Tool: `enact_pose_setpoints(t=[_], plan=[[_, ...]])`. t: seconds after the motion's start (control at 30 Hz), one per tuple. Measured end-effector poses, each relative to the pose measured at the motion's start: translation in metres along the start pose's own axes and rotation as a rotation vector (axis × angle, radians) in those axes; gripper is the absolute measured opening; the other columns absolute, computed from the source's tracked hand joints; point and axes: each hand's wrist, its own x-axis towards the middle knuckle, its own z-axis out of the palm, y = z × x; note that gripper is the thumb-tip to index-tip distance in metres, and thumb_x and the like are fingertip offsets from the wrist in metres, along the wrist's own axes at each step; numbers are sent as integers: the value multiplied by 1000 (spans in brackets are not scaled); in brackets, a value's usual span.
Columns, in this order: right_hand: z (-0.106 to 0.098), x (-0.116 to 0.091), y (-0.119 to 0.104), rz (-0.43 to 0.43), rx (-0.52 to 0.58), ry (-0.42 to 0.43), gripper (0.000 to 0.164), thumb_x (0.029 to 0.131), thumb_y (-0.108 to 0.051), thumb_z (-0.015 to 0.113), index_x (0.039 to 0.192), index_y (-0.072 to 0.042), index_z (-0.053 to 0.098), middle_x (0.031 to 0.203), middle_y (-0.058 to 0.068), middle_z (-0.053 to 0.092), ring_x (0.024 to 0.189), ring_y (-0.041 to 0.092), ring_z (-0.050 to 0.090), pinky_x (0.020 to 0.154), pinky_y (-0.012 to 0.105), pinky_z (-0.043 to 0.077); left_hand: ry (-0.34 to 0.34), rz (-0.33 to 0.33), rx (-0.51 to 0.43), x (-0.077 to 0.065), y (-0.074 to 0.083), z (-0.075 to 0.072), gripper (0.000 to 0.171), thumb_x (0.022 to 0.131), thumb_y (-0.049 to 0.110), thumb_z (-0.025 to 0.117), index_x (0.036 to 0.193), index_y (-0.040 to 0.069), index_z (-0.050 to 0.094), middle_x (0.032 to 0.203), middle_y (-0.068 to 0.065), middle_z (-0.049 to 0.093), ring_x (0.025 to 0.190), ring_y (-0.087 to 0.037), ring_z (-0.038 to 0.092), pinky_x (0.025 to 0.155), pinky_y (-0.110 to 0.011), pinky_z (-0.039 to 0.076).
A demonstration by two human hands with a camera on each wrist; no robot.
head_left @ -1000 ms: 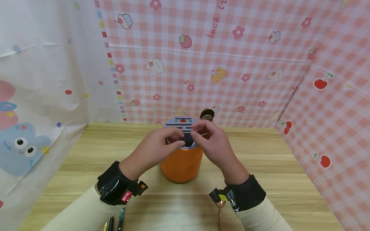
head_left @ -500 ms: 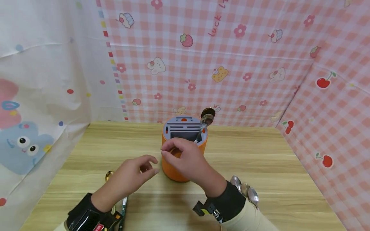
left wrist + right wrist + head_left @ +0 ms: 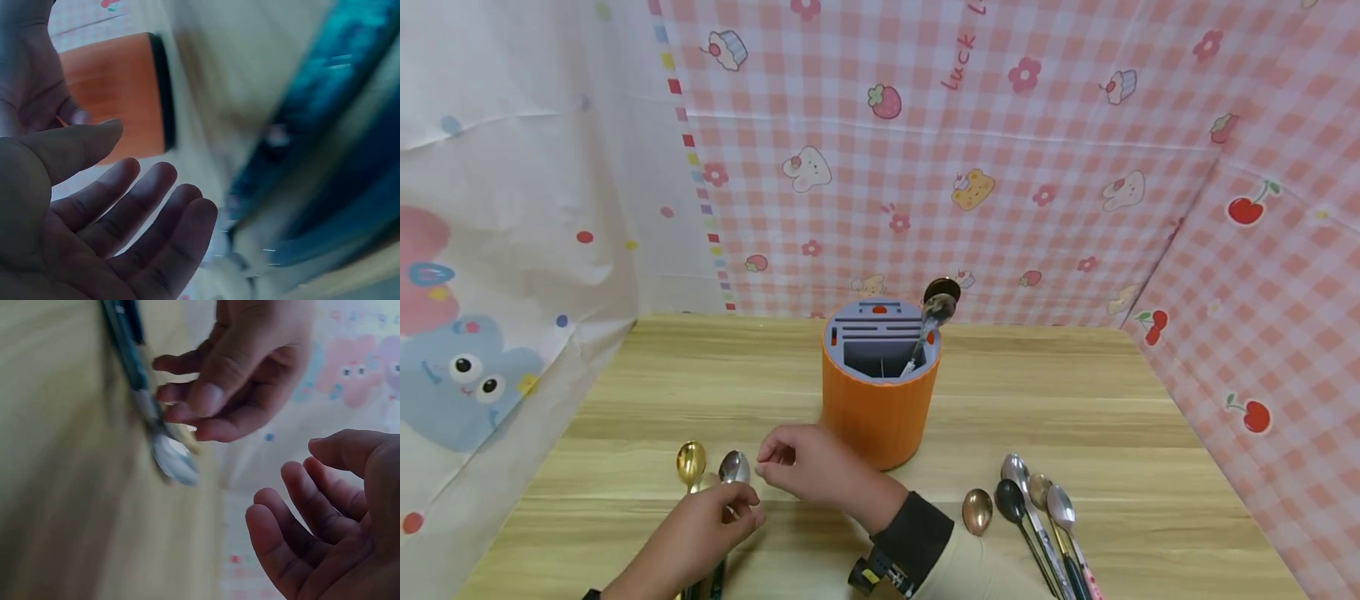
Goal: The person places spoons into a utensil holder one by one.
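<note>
My left hand (image 3: 707,525) hovers over a small group of spoons at the front left, its fingers loosely bent and holding nothing. In that group I see a gold spoon (image 3: 691,460) and a silver spoon (image 3: 734,467); the hand partly hides another bowl and the handles. A dark teal handle (image 3: 306,94) appears blurred in the left wrist view. Just right of these spoons is my right hand (image 3: 820,471), relaxed, with bare space between thumb and fingers in the right wrist view. Behind it stands an orange cutlery holder (image 3: 880,417) with a grey slotted top.
Spoons (image 3: 938,307) lean out of the holder's right side. At the front right lie several more, among them a black spoon (image 3: 1011,502), a silver spoon (image 3: 1015,471) and a copper-coloured spoon (image 3: 977,511) partly behind my right sleeve. Patterned cloth (image 3: 880,167) walls the table's back and sides.
Both hands have come away from the holder, moving down and left towards the left-hand spoons. The holder's opening and more of the right-hand spoons have come into sight.
</note>
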Motion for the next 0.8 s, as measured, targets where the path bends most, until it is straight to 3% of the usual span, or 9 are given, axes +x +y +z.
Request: enact_pose_setpoints(t=[0.17,0.37,0.57,0.8], plan=[[30,7,12,44,48,-42,7,92,-14,73,88,-19,70,74,-15,60,65,-3,52,59,15,43,40,22,-6,-7,-14,5,13,88,18,79,94,12,70,78,9,64,71,1,55,64,-24,49],[47,9,13,87,24,-65,9,90,-12,69,84,-18,68,72,-16,60,61,-2,48,57,15,40,66,-57,37,-7,-15,6,14,87,19,80,89,14,68,72,9,60,66,-2,51,61,-24,45],[56,8,16,129,-103,-81,12,92,-18,69,81,-21,66,68,-17,57,60,0,48,58,16,40,76,-128,62,-8,-17,9,23,85,17,82,80,16,59,66,7,53,61,-6,47,58,-25,41],[70,7,27,82,-299,-58,19,90,-21,69,72,-24,64,60,-18,51,57,-1,46,55,14,36,44,-181,99,-8,-22,11,32,81,16,83,80,14,51,64,2,47,60,-14,45,57,-29,39]])
